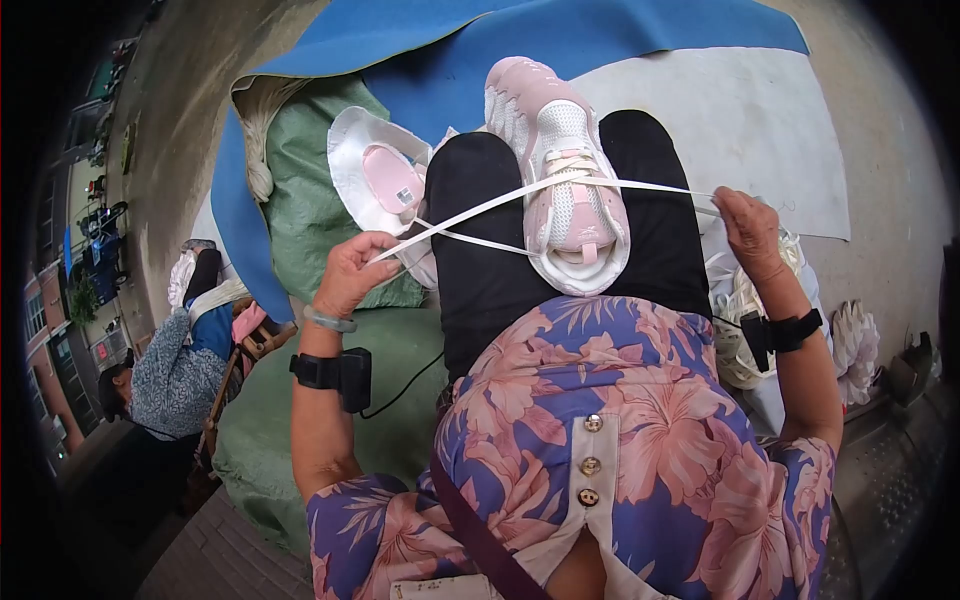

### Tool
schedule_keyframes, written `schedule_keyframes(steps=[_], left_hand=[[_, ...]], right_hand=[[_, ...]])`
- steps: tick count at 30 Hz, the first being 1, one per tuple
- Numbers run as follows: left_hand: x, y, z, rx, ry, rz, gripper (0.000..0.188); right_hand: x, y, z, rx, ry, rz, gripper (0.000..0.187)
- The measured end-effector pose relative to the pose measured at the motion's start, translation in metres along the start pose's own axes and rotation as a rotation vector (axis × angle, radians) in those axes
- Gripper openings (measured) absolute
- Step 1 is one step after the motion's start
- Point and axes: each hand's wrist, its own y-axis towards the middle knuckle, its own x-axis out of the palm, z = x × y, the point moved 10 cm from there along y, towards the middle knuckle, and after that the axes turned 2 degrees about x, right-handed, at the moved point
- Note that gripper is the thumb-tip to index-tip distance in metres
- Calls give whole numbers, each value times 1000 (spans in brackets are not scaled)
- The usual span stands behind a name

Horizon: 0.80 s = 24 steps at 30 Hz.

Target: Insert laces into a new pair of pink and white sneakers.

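Observation:
A pink and white sneaker (575, 228) rests across my lap between my knees, its toe pointing away from me. Flat white shoelace (650, 184) is threaded through its upper eyelets, and both ends are drawn out sideways, crossing over the tongue. My left hand (358, 275) pinches one end to the left of the shoe. On the right, my right hand (750, 232) has its fingers closed on the other end. Another length of lace slants from beside the left hand to the shoe's collar. Beyond my left knee lies a white shoe piece (350, 150) with a pink insole.
Green sacks (315, 150) lie at the left, beside a blue mat (430, 90) and a white sheet (780, 110). A bag of white laces (740, 320) sits by my right forearm, with pale shoes (855, 350) farther right. Another person (185, 370) sits at far left.

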Motion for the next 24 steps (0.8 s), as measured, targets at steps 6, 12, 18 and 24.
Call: schedule_keyframes(steps=[6,12,18,24], left_hand=[[-75,-50,-17,312,914,310,13],[-191,-98,-49,164,1196,601,24],[-165,-71,-85,-337,246,564,43],[80,3,-27,-368,-289,-113,35]], right_hand=[[-51,-64,165,163,-190,-7,20],[-173,-78,275,262,-541,54,21],[-67,-59,218,918,465,-29,20],[65,-16,-9,896,1155,-505,20]])
